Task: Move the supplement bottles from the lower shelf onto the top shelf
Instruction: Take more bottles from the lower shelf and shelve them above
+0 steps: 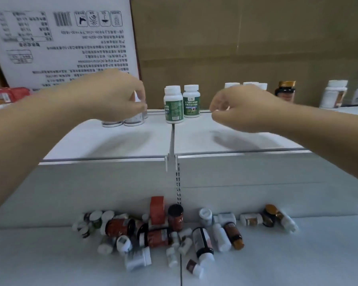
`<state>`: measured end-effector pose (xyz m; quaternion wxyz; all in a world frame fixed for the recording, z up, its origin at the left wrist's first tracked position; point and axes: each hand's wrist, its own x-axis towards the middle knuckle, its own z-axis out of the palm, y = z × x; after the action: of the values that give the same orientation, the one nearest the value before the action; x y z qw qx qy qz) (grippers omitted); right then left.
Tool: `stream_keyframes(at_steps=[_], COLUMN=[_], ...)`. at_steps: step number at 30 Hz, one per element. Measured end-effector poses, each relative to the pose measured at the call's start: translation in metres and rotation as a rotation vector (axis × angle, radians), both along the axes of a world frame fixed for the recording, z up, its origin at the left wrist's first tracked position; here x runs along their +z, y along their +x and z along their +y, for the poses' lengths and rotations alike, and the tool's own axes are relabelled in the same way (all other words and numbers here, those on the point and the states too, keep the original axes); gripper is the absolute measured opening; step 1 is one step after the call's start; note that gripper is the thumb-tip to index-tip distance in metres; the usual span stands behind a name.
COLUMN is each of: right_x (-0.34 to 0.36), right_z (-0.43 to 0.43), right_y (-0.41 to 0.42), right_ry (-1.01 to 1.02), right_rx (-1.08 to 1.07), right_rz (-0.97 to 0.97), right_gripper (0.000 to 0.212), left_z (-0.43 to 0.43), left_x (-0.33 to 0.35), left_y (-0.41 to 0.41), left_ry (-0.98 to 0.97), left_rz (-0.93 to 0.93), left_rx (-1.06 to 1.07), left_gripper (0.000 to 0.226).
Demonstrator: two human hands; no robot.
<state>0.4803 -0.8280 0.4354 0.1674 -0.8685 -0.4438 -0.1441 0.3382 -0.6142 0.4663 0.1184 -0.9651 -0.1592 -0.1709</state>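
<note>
On the white top shelf [194,139] my left hand [112,96] curls its fingers over a white bottle [135,118] that stands beside another at the shelf's left. Two green-labelled bottles [182,104] stand upright in the middle. My right hand [242,108] hovers with curled fingers in front of three white-capped bottles [250,84]. Whether it grips one is hidden. On the lower shelf [298,254] lies a heap of supplement bottles [163,234], white, brown and black, mostly on their sides, with a red box [157,209] among them.
Large cardboard boxes [236,38] stand behind the top shelf, one white with printed text [70,44]. An amber jar [285,91] and a white bottle [333,93] stand at the shelf's right. Red packets [4,98] lie at the far left. A slotted upright [178,182] divides the shelves.
</note>
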Motion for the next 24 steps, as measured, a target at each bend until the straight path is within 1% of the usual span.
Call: stream_keyframes(at_steps=[4,7,9,13,16,17,21,24], right_x=[0.004,-0.017,-0.04,-0.109,-0.176,-0.199,-0.285,-0.334], right_z=[-0.058,-0.099,-0.12,-0.138,-0.132,-0.128,-0.099,-0.064], right_y=[-0.028,-0.05,-0.065,-0.087,-0.093,-0.094,-0.103,-0.114], right_ry=[-0.005,0.031,0.041,-0.017,-0.052,-0.065,-0.127,-0.145], right_rx=[0.032,0.057,0.066,0.044,-0.013,-0.027,-0.078,-0.12], right_rz=[-0.052,-0.059,-0.027,0.064,0.118,0.131,0.249,0.326], right_gripper=[0.011,0.008,0.007,0.007,0.027,0.03,0.03,0.033], left_z=[-0.019,-0.027,-0.03,-0.036,-0.032,-0.031,-0.026,-0.006], left_x=[-0.012,-0.039,-0.069,-0.143,-0.208,-0.23,-0.308,-0.357], left_y=[-0.068,-0.118,-0.144,-0.175,-0.187,-0.189,-0.19,-0.184], left_ry=[-0.089,-0.165,-0.202,-0.25,-0.26,-0.302,-0.475,-0.617], left_rz=[-0.034,-0.088,-0.113,-0.135,-0.109,-0.106,-0.108,-0.124], left_rx=[0.019,0.048,0.075,0.17,0.299,0.329,0.415,0.444], left_gripper=[0.014,0.011,0.007,0.016,0.027,0.028,0.035,0.038])
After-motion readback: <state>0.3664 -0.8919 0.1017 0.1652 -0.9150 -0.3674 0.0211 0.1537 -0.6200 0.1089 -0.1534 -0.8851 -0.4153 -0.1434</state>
